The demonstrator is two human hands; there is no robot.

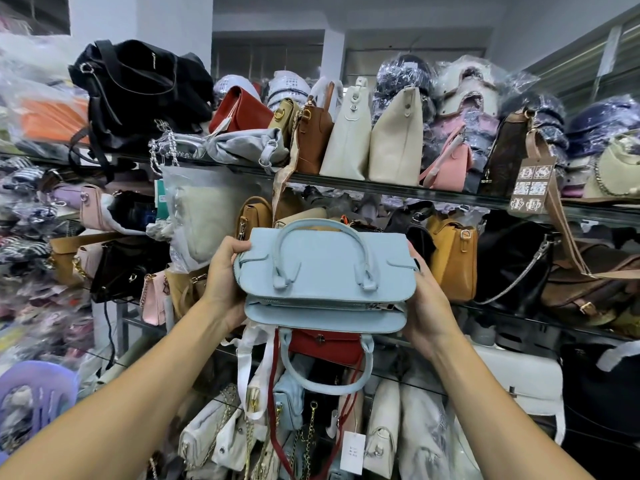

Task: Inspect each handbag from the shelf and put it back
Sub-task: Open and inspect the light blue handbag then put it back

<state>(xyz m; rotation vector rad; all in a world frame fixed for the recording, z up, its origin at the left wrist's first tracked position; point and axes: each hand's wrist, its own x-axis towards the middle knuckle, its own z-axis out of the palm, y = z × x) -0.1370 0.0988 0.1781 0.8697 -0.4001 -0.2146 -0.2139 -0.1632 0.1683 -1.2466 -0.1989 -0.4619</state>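
Ahead of the shelves [450, 195], the left hand [225, 275] grips one pale blue handbag [325, 268] by its left end, fingers [239, 245] curled over the edge. Its two handles [322, 226]: one lies on the upper face, one hangs below. The right hand [429, 299] clasps the right end, fingers wrapped behind it.

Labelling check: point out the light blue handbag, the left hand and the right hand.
light blue handbag [325, 258]: head view, upper side panel between the handle ends.
left hand [225, 282]: head view, back of the hand.
right hand [431, 306]: head view, back of the hand.
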